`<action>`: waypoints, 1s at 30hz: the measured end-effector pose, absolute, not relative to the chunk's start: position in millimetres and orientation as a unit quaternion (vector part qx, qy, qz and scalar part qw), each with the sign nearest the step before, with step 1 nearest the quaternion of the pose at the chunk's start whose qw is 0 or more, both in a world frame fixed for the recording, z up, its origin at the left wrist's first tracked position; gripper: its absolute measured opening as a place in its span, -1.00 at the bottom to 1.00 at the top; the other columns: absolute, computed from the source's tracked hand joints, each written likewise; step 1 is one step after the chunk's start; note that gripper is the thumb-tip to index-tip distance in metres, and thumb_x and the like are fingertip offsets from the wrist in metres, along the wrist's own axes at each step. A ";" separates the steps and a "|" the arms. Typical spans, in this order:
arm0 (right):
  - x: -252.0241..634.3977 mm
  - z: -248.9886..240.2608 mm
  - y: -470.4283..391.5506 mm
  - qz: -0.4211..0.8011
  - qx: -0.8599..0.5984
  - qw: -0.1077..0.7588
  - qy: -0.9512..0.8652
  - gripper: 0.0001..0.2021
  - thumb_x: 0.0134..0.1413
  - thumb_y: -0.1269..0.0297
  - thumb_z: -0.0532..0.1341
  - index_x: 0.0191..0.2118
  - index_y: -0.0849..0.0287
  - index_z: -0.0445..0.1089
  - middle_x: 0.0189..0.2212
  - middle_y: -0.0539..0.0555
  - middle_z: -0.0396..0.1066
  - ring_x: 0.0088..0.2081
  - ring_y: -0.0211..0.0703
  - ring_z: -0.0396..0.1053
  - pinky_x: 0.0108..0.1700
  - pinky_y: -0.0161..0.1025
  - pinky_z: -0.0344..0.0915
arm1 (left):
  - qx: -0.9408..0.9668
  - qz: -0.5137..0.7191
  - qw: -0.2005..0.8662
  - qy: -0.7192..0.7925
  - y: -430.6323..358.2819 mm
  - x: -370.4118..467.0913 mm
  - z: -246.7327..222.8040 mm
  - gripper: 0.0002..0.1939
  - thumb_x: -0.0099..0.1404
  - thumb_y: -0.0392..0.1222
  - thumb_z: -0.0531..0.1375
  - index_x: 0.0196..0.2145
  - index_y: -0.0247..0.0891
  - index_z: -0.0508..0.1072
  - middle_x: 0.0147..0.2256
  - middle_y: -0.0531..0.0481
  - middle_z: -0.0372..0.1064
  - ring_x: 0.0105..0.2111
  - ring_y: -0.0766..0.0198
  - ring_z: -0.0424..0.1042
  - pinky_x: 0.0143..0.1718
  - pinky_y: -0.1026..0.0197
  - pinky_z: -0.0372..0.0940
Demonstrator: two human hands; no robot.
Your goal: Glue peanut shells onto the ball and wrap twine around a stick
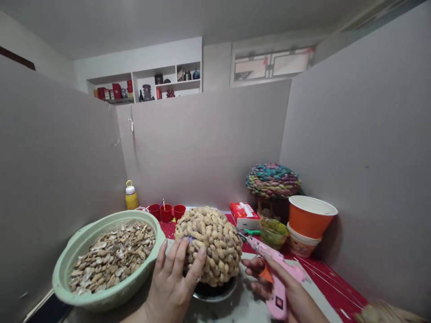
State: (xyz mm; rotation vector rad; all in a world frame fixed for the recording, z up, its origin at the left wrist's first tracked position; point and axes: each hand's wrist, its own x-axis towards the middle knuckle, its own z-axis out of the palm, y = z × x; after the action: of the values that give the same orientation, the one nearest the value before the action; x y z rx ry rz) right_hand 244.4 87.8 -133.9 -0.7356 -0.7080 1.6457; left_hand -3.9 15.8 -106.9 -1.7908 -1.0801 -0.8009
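A rounded form covered in peanuts (215, 242) sits on a dark, shiny-rimmed bowl (218, 292) in front of me. My left hand (175, 278) lies against its left side, fingers spread and touching the shells; a small purplish patch shows near the fingertips. On the other side, my right hand (283, 282) is wrapped round a pink hot glue gun (279, 296) with an orange trigger (266, 272). The gun's metal nozzle points towards the peanut form's right side; I cannot tell whether it touches.
At left stands a green colander (60, 278) of peanut shells. Behind are red cups (179, 211), a yellow bottle (131, 199) and a tissue pack (244, 215). To the right are a glass bowl (273, 233), stacked tubs (306, 220) and a colourful peanut-covered piece (272, 180). Grey partitions surround the table.
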 end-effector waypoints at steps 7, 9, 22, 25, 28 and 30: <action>244.9 -130.8 87.1 0.698 -0.337 0.556 -0.301 -0.65 -0.21 0.15 0.49 -0.34 0.29 0.51 -0.32 0.16 0.54 -0.37 -0.15 0.45 -0.43 -0.31 0.47 | -0.753 -0.331 0.393 -0.412 7.9 -2.5 -100.8 -0.48 0.20 -0.13 0.27 0.12 -0.21 0.39 0.05 -0.29 0.38 0.11 0.01 0.27 0.22 -0.09 -0.04; 245.0 -131.2 87.7 0.697 -0.335 0.558 -0.300 -0.66 -0.20 0.15 0.48 -0.33 0.28 0.51 -0.33 0.15 0.54 -0.38 -0.16 0.45 -0.42 -0.31 0.47 | -0.755 -0.339 0.381 -0.412 5.7 -0.4 -99.2 -0.50 0.20 -0.08 0.26 0.08 -0.26 0.42 0.00 -0.28 0.42 0.06 0.02 0.31 0.20 -0.07 -0.02; 246.0 -130.9 86.3 0.702 -0.343 0.548 -0.300 -0.67 -0.23 0.13 0.49 -0.38 0.25 0.50 -0.32 0.15 0.55 -0.40 -0.16 0.45 -0.42 -0.31 0.45 | -0.773 -0.342 0.363 -0.392 -2.5 -5.3 -94.8 -0.49 0.18 -0.10 0.27 0.08 -0.27 0.42 -0.08 -0.20 0.51 -0.03 0.04 0.42 0.19 -0.08 0.03; 245.2 -129.5 85.5 0.700 -0.348 0.550 -0.294 -0.67 -0.24 0.14 0.49 -0.38 0.26 0.51 -0.33 0.15 0.55 -0.40 -0.15 0.45 -0.42 -0.32 0.45 | -0.783 -0.326 0.372 -0.376 -7.7 -9.3 -92.0 -0.52 0.17 -0.14 0.26 0.05 -0.28 0.44 -0.03 -0.24 0.49 0.01 0.00 0.41 0.17 -0.08 0.09; 244.3 -128.0 84.3 0.697 -0.354 0.551 -0.293 -0.69 -0.22 0.16 0.49 -0.37 0.26 0.51 -0.35 0.14 0.55 -0.40 -0.15 0.46 -0.43 -0.32 0.45 | -0.789 -0.320 0.387 -0.353 -14.4 -12.7 -91.3 -0.56 0.16 -0.15 0.27 0.02 -0.24 0.47 -0.01 -0.20 0.49 0.05 -0.01 0.39 0.17 -0.08 0.13; 244.1 -127.2 83.7 0.700 -0.355 0.548 -0.289 -0.69 -0.24 0.17 0.50 -0.38 0.26 0.51 -0.35 0.13 0.55 -0.41 -0.16 0.46 -0.42 -0.33 0.45 | -0.787 -0.333 0.401 -0.330 -19.6 -13.7 -95.5 -0.64 0.18 -0.14 0.28 -0.05 -0.18 0.50 -0.06 -0.08 0.53 0.03 0.07 0.41 0.20 -0.04 0.13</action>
State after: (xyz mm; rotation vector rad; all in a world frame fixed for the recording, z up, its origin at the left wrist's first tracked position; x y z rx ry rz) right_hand 244.1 83.7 -127.2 -0.8419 -0.6851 1.6586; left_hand -13.7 -19.6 -95.5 -1.9908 -0.8338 -0.8425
